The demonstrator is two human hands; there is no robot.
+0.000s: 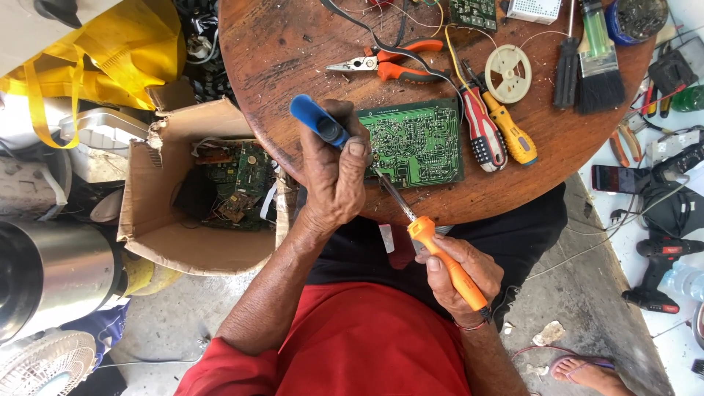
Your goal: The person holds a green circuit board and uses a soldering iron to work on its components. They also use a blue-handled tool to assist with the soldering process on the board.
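My left hand (334, 176) grips a blue pump-like tool (317, 121) with a dark tip, held over the left edge of a green circuit board (418, 143) that lies solder side up on a round wooden table (279, 51). My right hand (466, 275) holds a soldering iron by its orange handle (447, 260); its metal shaft slants up to the left and the tip meets the board's near left corner, right beside my left thumb.
Beyond the board lie orange pliers (389, 62), a red-and-white screwdriver (480, 128), a yellow screwdriver (510, 132), a cream reel (508, 73) and a brush (601, 73). A cardboard box (183, 227) of circuit boards stands left. A cordless drill (656, 275) lies right.
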